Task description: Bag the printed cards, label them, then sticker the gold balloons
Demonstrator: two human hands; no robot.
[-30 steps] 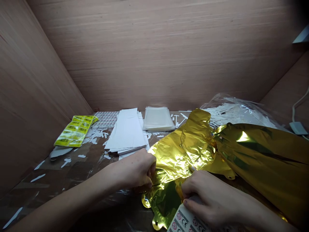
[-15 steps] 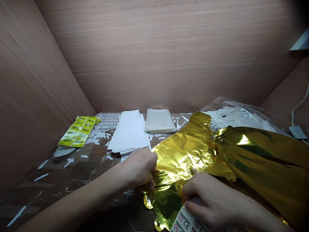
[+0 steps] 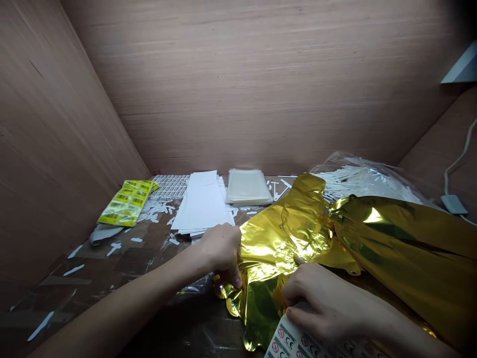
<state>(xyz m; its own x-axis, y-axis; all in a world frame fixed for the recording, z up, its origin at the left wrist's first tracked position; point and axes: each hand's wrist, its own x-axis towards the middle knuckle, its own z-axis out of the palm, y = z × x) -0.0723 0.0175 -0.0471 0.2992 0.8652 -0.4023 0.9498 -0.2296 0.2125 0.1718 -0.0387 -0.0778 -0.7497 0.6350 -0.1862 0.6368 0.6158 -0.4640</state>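
A shiny gold foil balloon [image 3: 268,243], flat and creased, lies in front of me. My left hand [image 3: 222,251] is closed on its left edge, thumb below, with scalloped tabs of foil hanging under the fist. My right hand [image 3: 316,301] rests on the foil's lower middle with its fingers curled. Under the right thumb is a white sheet of stickers [image 3: 288,340] printed with CE marks and red symbols, which the hand grips at its upper edge. The rest of the sheet lies beneath my right hand and wrist.
More gold foil [image 3: 402,233] spreads right. Behind lie white cards [image 3: 203,204], a stack of clear sleeves [image 3: 249,186] and a bag of white sticks [image 3: 357,176]. Yellow barcode labels [image 3: 126,203] and a small-print sticker sheet [image 3: 171,185] are far left. White scraps litter the brown, taped surface.
The foil's lower left edge has curled a little under my left hand, and its bottom tabs have shifted. The right hand stays almost in place. The whole view has turned slightly.
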